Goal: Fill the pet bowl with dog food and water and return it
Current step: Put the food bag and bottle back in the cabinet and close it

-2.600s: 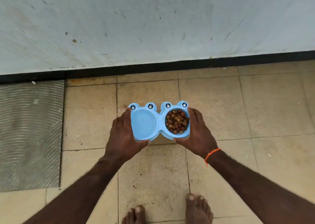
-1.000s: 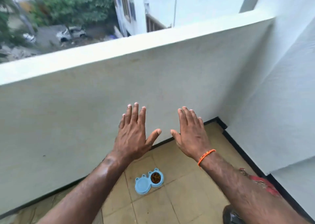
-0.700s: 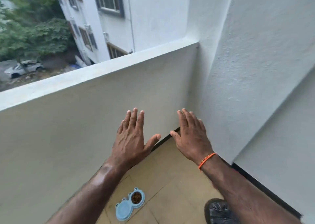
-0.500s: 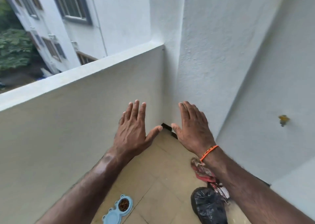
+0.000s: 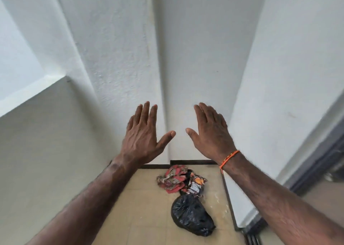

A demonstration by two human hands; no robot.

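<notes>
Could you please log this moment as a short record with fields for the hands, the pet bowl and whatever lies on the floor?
left hand: raised, fingers straight, holding nothing
right hand: raised, fingers straight, holding nothing
wrist: orange thread on the right
pet bowl: not in view
floor: black plastic bag; red rags and a printed wrapper behind it, by the wall
</notes>
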